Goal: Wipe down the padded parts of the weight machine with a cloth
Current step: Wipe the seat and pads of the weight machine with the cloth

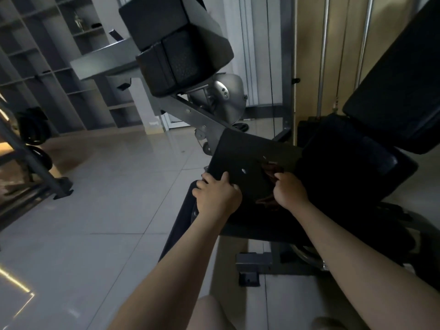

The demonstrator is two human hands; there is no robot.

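A dark padded panel (247, 158) of the weight machine tilts up in front of me. My left hand (215, 195) grips its lower left edge, fingers curled over the rim. My right hand (289, 190) is closed on a dark reddish cloth (272, 171) pressed against the panel's right side. A black seat pad (345, 163) lies to the right, with the black back pad (400, 91) rising above it. Two more black pads (176, 46) sit on the arm higher up.
The grey metal arm (190, 113) runs from the upper pads down to the panel. Chrome guide rods (323, 55) stand behind the seat. A grey foot bracket (252, 267) rests on the shiny tiled floor (107, 210). Shelving (47, 55) and a dark frame (35, 163) stand at left.
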